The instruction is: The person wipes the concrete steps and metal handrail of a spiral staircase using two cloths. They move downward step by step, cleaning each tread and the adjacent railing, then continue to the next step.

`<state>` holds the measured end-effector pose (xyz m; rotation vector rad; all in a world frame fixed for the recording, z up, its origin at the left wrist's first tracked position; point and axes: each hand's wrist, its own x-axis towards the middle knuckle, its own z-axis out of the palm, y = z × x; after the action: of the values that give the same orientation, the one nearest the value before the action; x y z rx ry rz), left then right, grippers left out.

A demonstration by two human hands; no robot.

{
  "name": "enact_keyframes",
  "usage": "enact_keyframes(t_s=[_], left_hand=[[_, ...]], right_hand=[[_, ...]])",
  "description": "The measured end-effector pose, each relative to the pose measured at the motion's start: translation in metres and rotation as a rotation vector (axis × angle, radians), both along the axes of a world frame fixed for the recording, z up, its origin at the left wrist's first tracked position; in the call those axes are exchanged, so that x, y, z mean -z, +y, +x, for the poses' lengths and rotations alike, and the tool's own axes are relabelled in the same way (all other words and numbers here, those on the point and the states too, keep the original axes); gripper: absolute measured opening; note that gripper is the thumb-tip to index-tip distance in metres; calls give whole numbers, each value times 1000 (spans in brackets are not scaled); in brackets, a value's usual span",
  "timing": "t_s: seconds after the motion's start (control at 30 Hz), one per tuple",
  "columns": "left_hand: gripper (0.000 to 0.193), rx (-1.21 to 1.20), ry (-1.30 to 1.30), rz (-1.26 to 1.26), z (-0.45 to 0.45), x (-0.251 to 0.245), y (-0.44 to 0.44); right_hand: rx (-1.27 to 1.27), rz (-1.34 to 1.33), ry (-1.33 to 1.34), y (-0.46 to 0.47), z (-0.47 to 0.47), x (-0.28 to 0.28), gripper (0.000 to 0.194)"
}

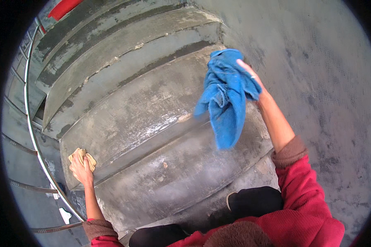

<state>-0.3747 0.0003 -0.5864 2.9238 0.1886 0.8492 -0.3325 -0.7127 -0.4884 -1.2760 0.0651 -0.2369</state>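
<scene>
My right hand [253, 77] grips a blue cloth [227, 95] near the wall side of the concrete steps. The cloth hangs bunched, and its lower end is blurred. At the left end of a step, my left hand [80, 168] holds a crumpled yellowish cloth [86, 156] pressed to the surface. Between the two hands stretches the worn concrete step [126, 111], with a whitish, shiny patch along its front edge. Most of my right fingers are hidden behind the blue cloth.
A metal handrail [31, 123] with crossbars curves down the left side. More steps [126, 46] rise ahead, their edges chipped. A grey wall [321, 92] stands on the right. Something red [63, 9] shows at the top left. My dark-clad knees [255, 202] are at the bottom.
</scene>
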Motion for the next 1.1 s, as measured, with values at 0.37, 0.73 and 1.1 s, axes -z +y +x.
enact_keyframes(t_s=[0.37,0.73,1.1], left_hand=[[52,-50,132,-76,1,-6,0],[62,267,210,-13,114,-31,-146],[64,472,370,-41,3,-40,-132]], right_hand=[[260,-1515,-238,44,16,65,83],[-26,-1366,-477,293,104,59,67],[6,-1380,-551,102,46,60,39]])
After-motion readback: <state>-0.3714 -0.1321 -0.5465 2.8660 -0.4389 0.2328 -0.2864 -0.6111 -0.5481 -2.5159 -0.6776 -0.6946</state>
